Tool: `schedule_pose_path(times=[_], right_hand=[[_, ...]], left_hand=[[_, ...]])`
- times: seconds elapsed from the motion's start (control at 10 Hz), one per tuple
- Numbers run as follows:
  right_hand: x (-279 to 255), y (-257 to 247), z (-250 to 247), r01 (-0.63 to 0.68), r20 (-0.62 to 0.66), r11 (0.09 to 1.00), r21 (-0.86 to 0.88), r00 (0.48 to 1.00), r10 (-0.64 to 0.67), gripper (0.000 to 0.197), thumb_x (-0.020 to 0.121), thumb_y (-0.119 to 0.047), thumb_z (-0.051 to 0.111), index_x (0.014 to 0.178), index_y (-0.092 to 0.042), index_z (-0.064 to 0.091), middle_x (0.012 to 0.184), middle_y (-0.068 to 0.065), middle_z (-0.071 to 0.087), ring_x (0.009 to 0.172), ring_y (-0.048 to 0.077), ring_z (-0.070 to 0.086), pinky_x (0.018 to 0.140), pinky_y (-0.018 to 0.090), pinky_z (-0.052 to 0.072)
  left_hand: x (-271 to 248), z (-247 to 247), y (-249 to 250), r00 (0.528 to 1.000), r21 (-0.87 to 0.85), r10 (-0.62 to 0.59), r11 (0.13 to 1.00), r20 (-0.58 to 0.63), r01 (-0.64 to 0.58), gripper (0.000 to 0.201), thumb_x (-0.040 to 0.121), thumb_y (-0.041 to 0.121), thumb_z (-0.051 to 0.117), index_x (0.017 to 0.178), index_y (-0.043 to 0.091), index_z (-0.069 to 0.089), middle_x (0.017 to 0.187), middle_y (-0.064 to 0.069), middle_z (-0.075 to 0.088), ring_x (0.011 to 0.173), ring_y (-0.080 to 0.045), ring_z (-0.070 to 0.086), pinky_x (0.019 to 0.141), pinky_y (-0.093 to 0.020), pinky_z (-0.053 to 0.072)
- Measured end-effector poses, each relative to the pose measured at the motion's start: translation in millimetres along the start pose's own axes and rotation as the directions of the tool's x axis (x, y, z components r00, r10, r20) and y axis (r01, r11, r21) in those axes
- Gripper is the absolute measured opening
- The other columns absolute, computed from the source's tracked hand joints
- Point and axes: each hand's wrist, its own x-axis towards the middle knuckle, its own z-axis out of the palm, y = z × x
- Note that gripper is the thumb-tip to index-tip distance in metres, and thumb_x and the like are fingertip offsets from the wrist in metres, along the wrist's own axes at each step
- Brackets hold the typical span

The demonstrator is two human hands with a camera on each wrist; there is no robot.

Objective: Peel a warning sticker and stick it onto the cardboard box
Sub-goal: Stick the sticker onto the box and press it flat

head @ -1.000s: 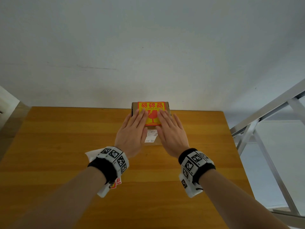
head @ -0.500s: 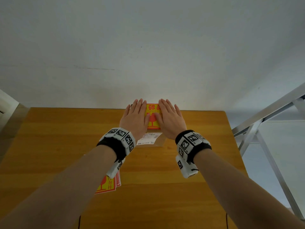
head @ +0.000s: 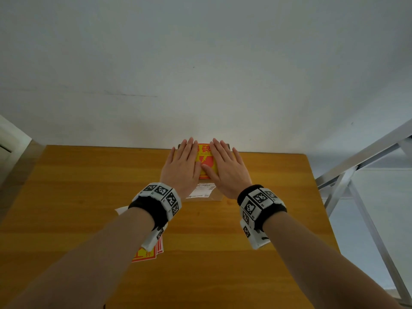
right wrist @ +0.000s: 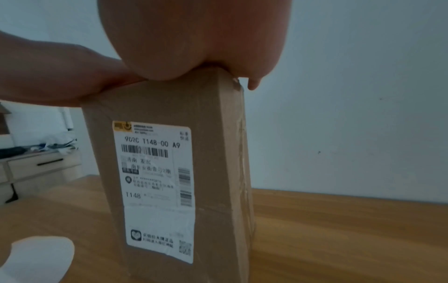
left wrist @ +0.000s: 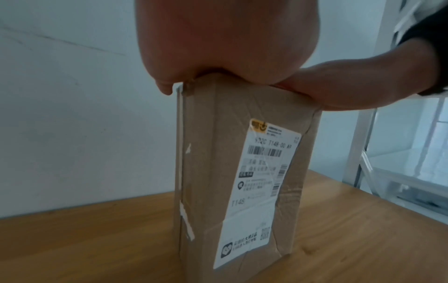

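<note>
Both hands are laid flat, fingers straight, on top of the tall brown cardboard box (head: 219, 196): left hand (head: 181, 167) on the left half, right hand (head: 227, 169) on the right half. Nothing is gripped; palms and fingers press down only. The red-and-yellow warning sticker (head: 206, 160) lies on the box top, visible in the gap between the two hands, its outer parts covered by them. The box stands upright on the wooden table (head: 89, 186), at the far edge beside the white wall (head: 200, 74), with a white shipping label (right wrist: 157, 181) on its near face.

Stage judged: sticker applied, smoothing in progress.

Risks noted:
- The box is tall and narrow. Uneven downward pressure, or a push toward the near side of the box, could tip it; the wall behind the box blocks only a backward fall.
- Edges under the hands cannot be checked. Trapped air or a lifted corner may remain if pressure is released too early.
- Sliding the palms sideways may crease the sticker or drag it askew before the adhesive sets.
- Spare red-and-yellow stickers (head: 147, 255) lie near of the box, under the left forearm; they could be swept off on withdrawal.
</note>
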Motion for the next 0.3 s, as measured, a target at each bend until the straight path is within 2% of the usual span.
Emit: schedule_pose_path(times=[0.1, 0.2, 0.3], right_hand=[[-8.0, 5.2, -5.6, -0.007, -0.032, 0.991, 0.13, 0.999, 0.012, 0.068, 0.096, -0.055, 0.018, 0.152, -0.018, 0.007, 0.161, -0.002, 0.005, 0.148, 0.012, 0.0, 0.122, 0.036, 0.002], [-19.0, 7.6, -7.9, -0.02, -0.058, 0.981, 0.191, 0.998, 0.032, 0.062, 0.098, -0.048, 0.021, 0.151, -0.018, 0.012, 0.161, -0.001, 0.009, 0.148, 0.012, 0.005, 0.121, 0.033, 0.005], [-27.1, 4.5, -10.3, -0.02, -0.078, 0.978, 0.206, 0.996, 0.036, 0.059, 0.099, -0.044, 0.023, 0.15, -0.017, 0.014, 0.161, 0.001, 0.011, 0.148, 0.013, 0.007, 0.121, 0.034, 0.008]], left_hand=[[-12.6, -5.3, -5.3, 1.0, -0.061, 0.002, 0.998, -0.02, -0.003, 0.058, 0.098, 0.041, 0.009, 0.151, 0.017, 0.005, 0.161, -0.001, 0.003, 0.149, -0.015, 0.0, 0.122, -0.037, 0.007], [-29.3, -7.5, -12.1, 1.0, -0.098, -0.003, 0.995, -0.011, 0.001, 0.059, 0.097, 0.043, 0.01, 0.15, 0.017, 0.011, 0.161, 0.0, 0.007, 0.148, -0.015, 0.007, 0.122, -0.037, 0.011], [-42.7, -12.7, -12.6, 0.999, -0.078, -0.038, 0.996, -0.035, 0.035, 0.061, 0.095, 0.044, 0.009, 0.149, 0.017, 0.017, 0.159, -0.003, 0.018, 0.147, -0.018, 0.015, 0.119, -0.036, 0.013]])
